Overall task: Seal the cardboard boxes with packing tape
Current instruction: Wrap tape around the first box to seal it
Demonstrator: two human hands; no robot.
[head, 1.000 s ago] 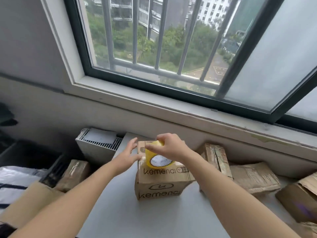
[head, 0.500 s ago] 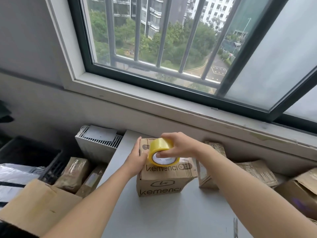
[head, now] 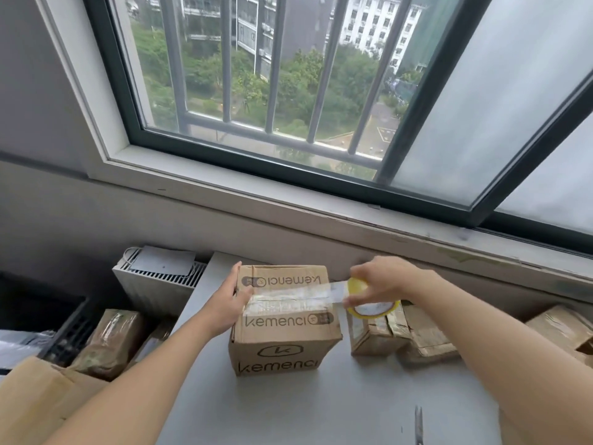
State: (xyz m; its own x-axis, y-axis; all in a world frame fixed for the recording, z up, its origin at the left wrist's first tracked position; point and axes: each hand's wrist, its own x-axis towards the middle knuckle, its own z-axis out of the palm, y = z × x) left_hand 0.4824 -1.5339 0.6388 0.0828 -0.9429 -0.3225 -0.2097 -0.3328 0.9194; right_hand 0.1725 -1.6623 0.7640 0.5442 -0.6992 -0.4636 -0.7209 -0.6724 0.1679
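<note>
A brown cardboard box [head: 282,345] printed "kemenci" stands on the grey table [head: 321,409]. A strip of clear tape [head: 298,298] runs across its top seam from left to right. My left hand [head: 224,303] holds the box's left edge, thumb pressing the tape's start on the top. My right hand [head: 382,281] grips the yellow tape roll [head: 369,305] just past the box's right edge, with the tape stretched from the roll to the box.
Several taped cardboard boxes [head: 401,335] lie to the right along the wall. A white radiator-like unit [head: 157,284] and wrapped parcels [head: 109,338] sit at the left, with an open carton [head: 35,399] in the near left corner. Scissors [head: 418,422] lie on the table in front.
My right hand has pulled the roll from the box's top left across to beyond its right edge, laying tape over the seam. My left hand shifted onto the tape's start.
</note>
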